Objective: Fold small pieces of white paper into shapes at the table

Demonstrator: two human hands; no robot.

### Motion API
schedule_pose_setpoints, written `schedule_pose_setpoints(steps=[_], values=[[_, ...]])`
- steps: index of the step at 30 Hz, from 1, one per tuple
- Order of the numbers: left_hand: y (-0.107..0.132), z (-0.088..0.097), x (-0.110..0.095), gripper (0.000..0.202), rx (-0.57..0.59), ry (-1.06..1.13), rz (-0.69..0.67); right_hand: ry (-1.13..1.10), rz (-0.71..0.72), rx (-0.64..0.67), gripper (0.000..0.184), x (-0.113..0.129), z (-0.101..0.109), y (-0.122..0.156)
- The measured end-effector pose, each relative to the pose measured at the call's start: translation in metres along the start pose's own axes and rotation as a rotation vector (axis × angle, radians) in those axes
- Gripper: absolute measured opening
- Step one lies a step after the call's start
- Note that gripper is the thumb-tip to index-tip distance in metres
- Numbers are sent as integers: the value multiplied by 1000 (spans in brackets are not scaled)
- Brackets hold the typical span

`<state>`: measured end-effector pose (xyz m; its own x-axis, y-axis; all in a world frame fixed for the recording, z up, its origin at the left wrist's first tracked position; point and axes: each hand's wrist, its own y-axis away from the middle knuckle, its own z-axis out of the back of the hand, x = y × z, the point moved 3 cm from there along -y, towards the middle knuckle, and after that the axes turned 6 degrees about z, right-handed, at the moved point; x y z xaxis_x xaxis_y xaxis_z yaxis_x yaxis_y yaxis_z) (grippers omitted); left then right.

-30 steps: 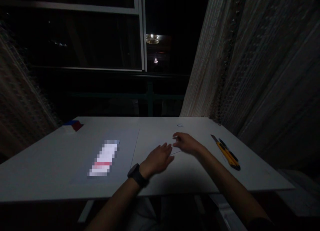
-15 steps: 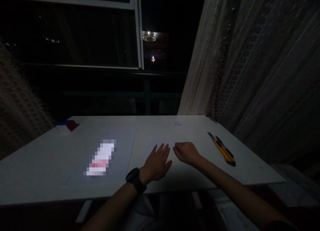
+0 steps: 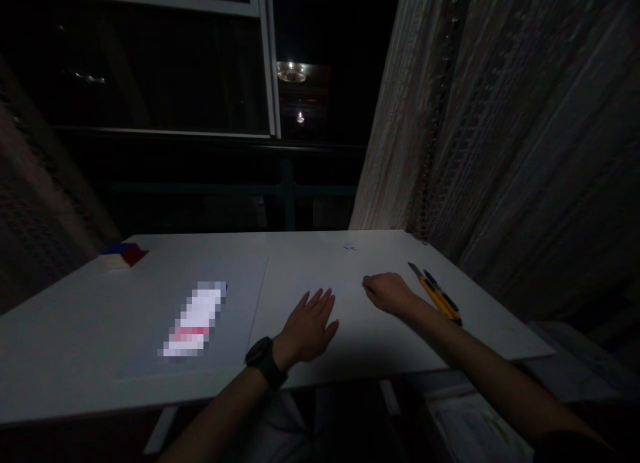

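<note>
My left hand (image 3: 306,329) lies flat on the white table (image 3: 320,249), its fingers stretched out and spread a little. A dark watch (image 3: 266,363) is on that wrist. To its right, apart from it, my right hand (image 3: 393,293) is closed, thumb and fingers pressed together just over the tabletop. Whatever those fingers hold, if anything, is hidden. Beyond the right hand lie a yellow utility knife (image 3: 440,299) with its blade out and a dark pen (image 3: 440,291) beside it. A few small scraps (image 3: 349,247) sit toward the table's back edge.
A bright, pixelated rectangle (image 3: 195,319) rests on a large pale sheet (image 3: 243,303) at the left. A red, blue and white puzzle cube (image 3: 123,256) stands at the back left. Curtains (image 3: 385,136) and a dark window (image 3: 165,69) border the table.
My right hand has moved right and slightly up, away from my left hand, widening the gap between them. My left hand stays flat on the table. The whole view has shifted slightly.
</note>
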<state>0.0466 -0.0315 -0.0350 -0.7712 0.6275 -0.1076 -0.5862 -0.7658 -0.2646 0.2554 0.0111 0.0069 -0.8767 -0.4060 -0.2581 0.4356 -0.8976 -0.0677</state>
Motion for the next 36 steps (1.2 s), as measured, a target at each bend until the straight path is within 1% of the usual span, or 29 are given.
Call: schedule_pose_setpoints(steps=[2,4,7,10,13,15,17,19,22,24,26,28,31,33,36], values=[[0,0,0,55,-3,7,1,12,-65,6,28,-11,-2,1],[0,1,0,55,-5,15,2,11,-133,-15,30,-17,-3,2],[-1,3,0,55,-4,22,6,-14,-197,-87,33,-10,-5,3],[-2,4,-1,54,-15,17,6,-38,-170,-101,32,10,-5,-1],[-2,3,-1,54,-20,13,6,-36,-62,-68,30,28,-3,-6],[-2,2,-1,54,-25,18,5,-20,-13,-35,29,32,-1,-9],[-1,2,0,54,-28,23,3,2,15,-3,27,29,2,-12],[-1,2,1,54,-26,24,0,28,24,25,26,19,3,-12],[-2,4,1,53,-28,19,5,70,-24,56,26,1,4,-11],[-3,8,-2,52,-38,13,12,74,-64,35,28,-5,3,-10],[-3,13,-8,51,-48,9,11,45,-93,-30,30,-3,2,-8],[-4,19,-16,49,-51,7,-6,-1,-103,-84,32,3,-2,-8],[-12,25,-22,46,-41,24,-13,-47,-87,-96,32,15,-9,-10],[-23,26,-18,44,-40,72,-48,-59,-83,-105,31,18,-12,-11],[-42,19,-2,42,-14,146,-147,-70,-81,-116,31,16,-14,-12]])
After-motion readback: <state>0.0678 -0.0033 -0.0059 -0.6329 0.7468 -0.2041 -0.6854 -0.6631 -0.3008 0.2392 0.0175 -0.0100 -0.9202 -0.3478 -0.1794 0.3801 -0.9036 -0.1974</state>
